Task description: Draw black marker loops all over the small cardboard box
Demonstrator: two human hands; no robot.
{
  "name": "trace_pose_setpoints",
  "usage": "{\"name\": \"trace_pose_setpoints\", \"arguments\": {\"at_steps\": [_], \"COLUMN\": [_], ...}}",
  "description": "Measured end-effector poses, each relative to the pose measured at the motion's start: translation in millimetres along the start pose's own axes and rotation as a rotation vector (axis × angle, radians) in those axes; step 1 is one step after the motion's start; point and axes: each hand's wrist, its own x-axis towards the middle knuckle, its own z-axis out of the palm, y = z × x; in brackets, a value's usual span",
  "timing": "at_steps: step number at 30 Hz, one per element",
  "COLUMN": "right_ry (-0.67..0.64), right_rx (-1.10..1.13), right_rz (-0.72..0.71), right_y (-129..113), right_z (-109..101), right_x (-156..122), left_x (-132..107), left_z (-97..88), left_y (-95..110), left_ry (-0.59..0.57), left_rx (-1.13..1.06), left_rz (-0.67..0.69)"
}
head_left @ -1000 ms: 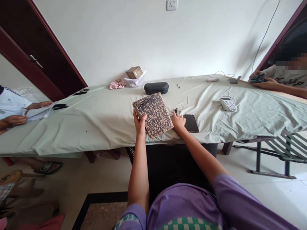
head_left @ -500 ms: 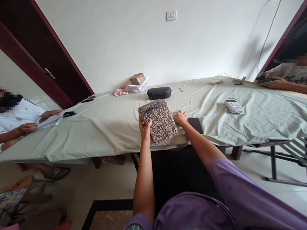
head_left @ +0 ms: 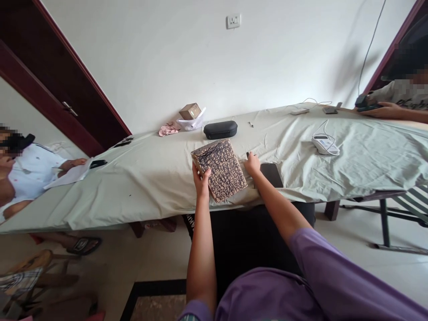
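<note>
My left hand (head_left: pixel 201 180) grips the left side of a brown cardboard box (head_left: pixel 222 171), thumb on its front face. Dense black looping scribbles cover that face, and the box is tilted above the table's near edge. Just right of the box, my right hand (head_left: pixel 253 165) is closed around a slim black marker (head_left: pixel 248 155), of which only a dark end shows above the fingers. A dark flat rectangular object (head_left: pixel 271 175) lies beside my right wrist. Behind the box sits a black zip case (head_left: pixel 220 129).
A pale cloth covers the long table (head_left: pixel 160 169). Toward the wall are a small box (head_left: pixel 190 111) on a plastic bag, pink cloth (head_left: pixel 169 129) and a small pen-like item (head_left: pixel 250 124). A white device with a cord (head_left: pixel 325 145) lies right. People sit at both ends.
My right hand has closed and lifted slightly, and a dark marker end now shows in it. The box stays nearly still in my left hand. The person at left has raised a hand.
</note>
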Motion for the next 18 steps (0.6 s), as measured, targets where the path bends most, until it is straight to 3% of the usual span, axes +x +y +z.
{"name": "trace_pose_setpoints", "arguments": {"at_steps": [5, 10, 15, 18], "right_ry": [0.035, -0.003, -0.084, -0.129], "right_rx": [0.392, 0.732, 1.146, 1.186], "right_rz": [-0.069, -0.089, 0.011, 0.052], "right_y": [8, 0, -12, -12], "right_z": [-10, -24, -41, -46], "right_x": [-18, -28, -27, -29], "left_x": [-2, -5, -5, -3], "left_z": [2.5, 7.1, 8.4, 6.9], "left_y": [4, 5, 5, 2], "left_ry": [0.001, 0.007, 0.002, 0.006], "left_rx": [0.021, 0.016, -0.011, -0.02], "left_rz": [-0.009, 0.01, 0.04, 0.04]}}
